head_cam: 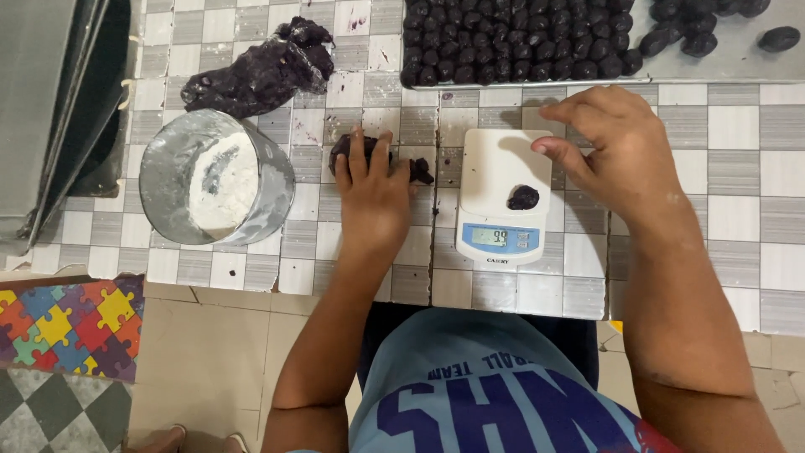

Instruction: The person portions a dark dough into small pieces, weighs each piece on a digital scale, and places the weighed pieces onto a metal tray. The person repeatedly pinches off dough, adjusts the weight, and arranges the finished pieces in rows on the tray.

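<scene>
A small dark dough piece point(523, 198) — lumpy, dull, nearly black — sat on the white scale point(503, 168), toward its near right. The right hand point(625, 155) hovered just beside it, fingers loosely curled, gripping nothing. The left hand point(369, 197) pressed flat on a dark lump point(381, 155) on the tiled counter point(738, 210), left of the scale. Further left stood a dented metal bowl point(168, 164) of white flour; behind it lay a big glossy dough mass point(256, 75). A tray point(738, 50) of dark balls point(511, 38) lined the far edge.
</scene>
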